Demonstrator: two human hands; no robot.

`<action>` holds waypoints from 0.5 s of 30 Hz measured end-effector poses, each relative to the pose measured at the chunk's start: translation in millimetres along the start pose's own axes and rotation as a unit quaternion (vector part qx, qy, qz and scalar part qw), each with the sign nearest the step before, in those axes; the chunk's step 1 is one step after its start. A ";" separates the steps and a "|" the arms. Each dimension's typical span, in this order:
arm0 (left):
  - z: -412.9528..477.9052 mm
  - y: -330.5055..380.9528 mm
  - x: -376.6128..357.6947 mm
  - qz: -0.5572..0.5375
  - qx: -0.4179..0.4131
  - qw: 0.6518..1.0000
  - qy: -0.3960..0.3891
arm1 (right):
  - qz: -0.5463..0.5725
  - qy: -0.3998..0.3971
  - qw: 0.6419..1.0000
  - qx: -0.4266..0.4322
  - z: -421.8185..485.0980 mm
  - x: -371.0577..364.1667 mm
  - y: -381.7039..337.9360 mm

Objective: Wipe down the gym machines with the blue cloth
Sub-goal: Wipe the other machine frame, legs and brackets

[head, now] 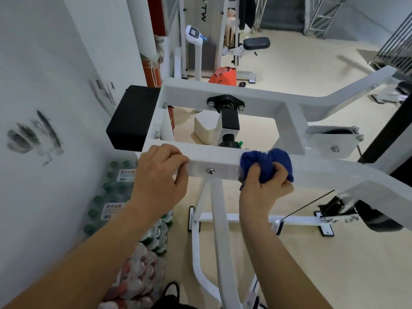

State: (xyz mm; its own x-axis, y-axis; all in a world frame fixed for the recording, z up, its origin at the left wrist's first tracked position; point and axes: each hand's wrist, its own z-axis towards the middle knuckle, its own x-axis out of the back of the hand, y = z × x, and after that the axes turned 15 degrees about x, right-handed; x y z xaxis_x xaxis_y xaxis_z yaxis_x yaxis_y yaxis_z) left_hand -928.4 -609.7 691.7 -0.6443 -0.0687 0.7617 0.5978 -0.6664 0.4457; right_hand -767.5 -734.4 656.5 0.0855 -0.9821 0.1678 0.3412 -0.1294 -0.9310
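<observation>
A white gym machine frame (225, 92) fills the middle of the head view, with a near crossbar (214, 156) running left to right. My left hand (159, 175) grips the left end of that bar, fingers curled over its top edge. My right hand (265, 188) holds a bunched blue cloth (266, 161) and presses it against the bar's front face, right of a bolt (210, 171). A black pad (131, 117) is fixed on the frame's left side.
A white wall with dark smudges (33, 134) stands close on the left. Packs of bottled water (111, 192) are stacked on the floor beside it. Another white machine with a black seat (256, 43) stands farther back. A cable (307, 204) runs near the base.
</observation>
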 end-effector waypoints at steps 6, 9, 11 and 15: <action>-25.5 -2.6 6.7 -0.128 0.060 0.988 -0.057 | 0.075 -0.205 0.974 0.052 -68.5 -31.4 -33.8; -26.8 9.2 14.2 -0.227 0.103 0.956 -0.155 | 0.112 -0.285 0.952 0.026 -55.2 -16.7 -48.8; -19.4 16.7 18.0 -0.272 0.131 0.935 -0.185 | 0.118 -0.348 0.930 0.008 -35.0 -6.6 -64.2; 1.8 16.5 27.6 -0.267 0.139 0.943 -0.142 | 0.153 -0.510 0.846 -0.020 -3.9 -1.8 -107.1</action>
State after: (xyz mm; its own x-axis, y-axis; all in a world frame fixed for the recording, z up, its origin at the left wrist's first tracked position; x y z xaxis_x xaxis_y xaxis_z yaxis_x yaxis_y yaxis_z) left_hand -935.5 -621.2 721.0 -0.7590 0.4493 0.4713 0.3511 -0.3272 0.8773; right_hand -807.8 -719.3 754.6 0.9347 -0.3438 0.0907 0.1272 0.0853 -0.9882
